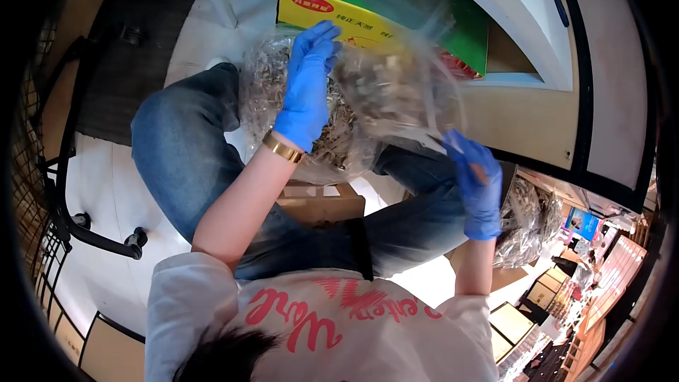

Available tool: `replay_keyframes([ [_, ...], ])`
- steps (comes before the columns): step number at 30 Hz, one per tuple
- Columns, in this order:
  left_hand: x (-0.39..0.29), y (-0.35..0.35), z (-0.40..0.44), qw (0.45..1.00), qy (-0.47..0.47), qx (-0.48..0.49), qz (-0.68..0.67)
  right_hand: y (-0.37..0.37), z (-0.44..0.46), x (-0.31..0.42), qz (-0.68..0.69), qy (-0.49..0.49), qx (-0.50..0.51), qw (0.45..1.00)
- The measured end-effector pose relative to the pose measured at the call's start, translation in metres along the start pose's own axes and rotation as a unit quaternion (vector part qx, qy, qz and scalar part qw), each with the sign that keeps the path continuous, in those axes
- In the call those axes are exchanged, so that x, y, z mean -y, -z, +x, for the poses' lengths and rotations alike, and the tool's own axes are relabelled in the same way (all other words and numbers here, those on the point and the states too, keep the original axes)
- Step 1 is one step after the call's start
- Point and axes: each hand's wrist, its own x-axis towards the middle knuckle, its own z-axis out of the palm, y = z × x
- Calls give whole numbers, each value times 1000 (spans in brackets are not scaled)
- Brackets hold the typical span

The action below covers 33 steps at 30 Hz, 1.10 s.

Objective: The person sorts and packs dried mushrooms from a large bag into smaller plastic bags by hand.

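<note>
My left hand point(310, 88), in a blue glove with a gold band at the wrist, has its fingers closed at the upper edge of a clear plastic bag. My right hand point(477, 187), also gloved in blue, is slightly blurred and pinches the lower right side of a clear plastic bag point(399, 95). This bag holds pale brown dried pieces and is smeared by motion. Under it, between my knees, sits a larger clear bag point(265, 92) full of thin brownish dried pieces.
A green and yellow box point(304, 6) with printed characters stands in front, beside a white curved table frame point(520, 21). Below me is an open cardboard box point(322, 206). Another filled clear bag point(527, 216) is at the right. A black wheeled frame point(106, 244) stands left.
</note>
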Motion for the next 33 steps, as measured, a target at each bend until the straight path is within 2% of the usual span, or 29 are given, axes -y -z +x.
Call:
replay_keyframes([
  [1, -13, -5, -5, 1000, -2, 3, 4, -4, 9, 17, -59, 39, 1, 997],
  [3, -41, -10, -18, 974, -37, 194, 115, -19, 12, 30, -41, 37, 13, 998],
  [4, -48, -17, -28, 961, -84, 212, 158, -28, 11, 32, -33, 30, 16, 999],
  [5, -56, -18, -33, 959, -77, 215, 166, -38, 16, 29, -64, 67, 28, 995],
  [6, -63, -20, -34, 900, -131, 300, 288, -45, 21, 27, -100, 104, 34, 989],
  [7, -67, -20, -36, 814, -180, 381, 400, -45, 21, 29, -97, 93, 28, 991],
  [8, -68, -21, -40, 742, -200, 393, 505, -42, 23, 30, -92, 103, 51, 989],
  [9, -66, -13, -39, 738, -201, 402, 504, -39, 24, 30, -89, 114, 73, 987],
  [10, -63, 0, -35, 659, -243, 417, 577, -40, 21, 31, -48, 123, 38, 991],
  [11, -59, 7, -31, 574, -288, 433, 633, -39, 20, 30, -33, 133, 76, 988],
  [12, -66, -2, -29, 548, -242, 420, 682, -52, 16, 23, 29, 150, 88, 984],
  [13, -73, -11, -26, 517, -202, 409, 725, -63, 13, 15, 62, 214, 91, 971],
  [15, -63, -6, -10, 412, -203, 414, 786, -71, 12, 13, 50, 210, 113, 970],
  [17, -60, -11, -6, 311, -97, 457, 827, -88, 10, 1, 43, 196, 111, 973],
  [19, -42, 5, -2, 291, -28, 494, 819, -106, 11, -10, 24, 177, 100, 979],
  [21, -26, 43, 3, 341, -49, 611, 712, -118, 11, -16, 57, 198, 139, 969],
  [22, -25, 39, 0, 340, -57, 618, 706, -119, 9, -19, 48, 190, 137, 971],
  [24, -27, 31, -7, 371, -8, 662, 651, -122, 5, -23, 61, 195, 150, 967],
  [25, -25, 31, -6, 370, -13, 664, 649, -125, 7, -25, 56, 192, 148, 968],
  [27, -19, 41, -6, 315, -87, 587, 740, -129, 10, -26, 54, 204, 189, 959],
  [28, -13, 52, -3, 328, -226, 557, 729, -128, 10, -28, 104, 209, 167, 958],
  [29, -12, 57, 2, 328, -222, 555, 731, -127, 9, -29, 107, 211, 168, 957],
  [31, -18, 53, 15, 183, -158, 514, 823, -102, 17, -25, 90, 165, 213, 959],
  [32, -23, 55, 16, 239, -212, 494, 809, -94, 20, -32, 164, 166, 154, 960],
  [33, -32, 45, 15, 269, -235, 502, 788, -89, 23, -40, 245, 167, 98, 950],
])
